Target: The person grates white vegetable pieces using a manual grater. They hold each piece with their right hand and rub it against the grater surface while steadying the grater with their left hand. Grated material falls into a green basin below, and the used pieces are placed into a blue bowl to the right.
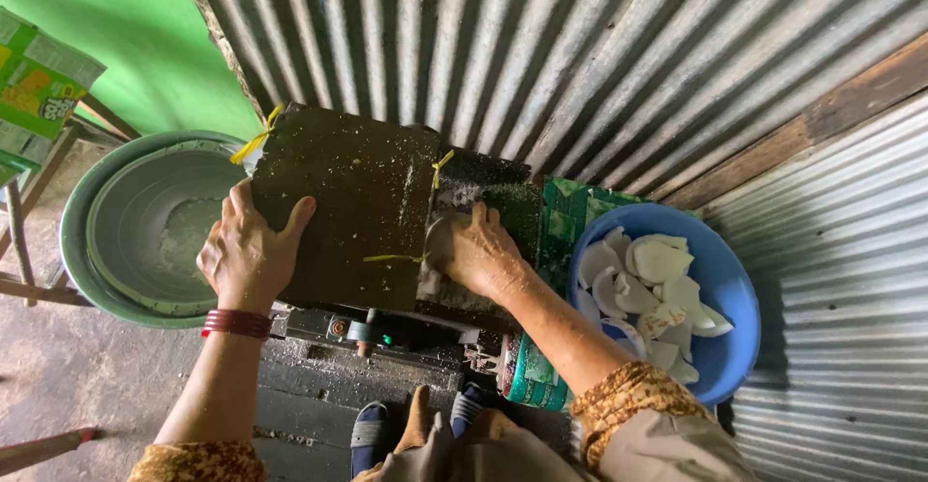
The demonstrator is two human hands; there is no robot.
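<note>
Head view, bottom of frame: your feet in dark sandals (370, 437) sit at lower centre, on a grimy floor. Above them, your left hand (247, 253) lies open, palm flat on the left edge of the dark cover plate (353, 206) of a grating machine; a red bangle (237, 323) circles that wrist. Your right hand (478, 250) is curled, pressing a pale coconut piece (440, 242) into the opening at the plate's right edge; how tight the hold is, you cannot tell. Right of centre, a blue basin (735, 293) holds white coconut pieces (657, 293). At left, a grey-green basin (145, 226) sits just beside the machine. Corrugated metal sheeting (580, 47) fills the top of the frame.
</note>
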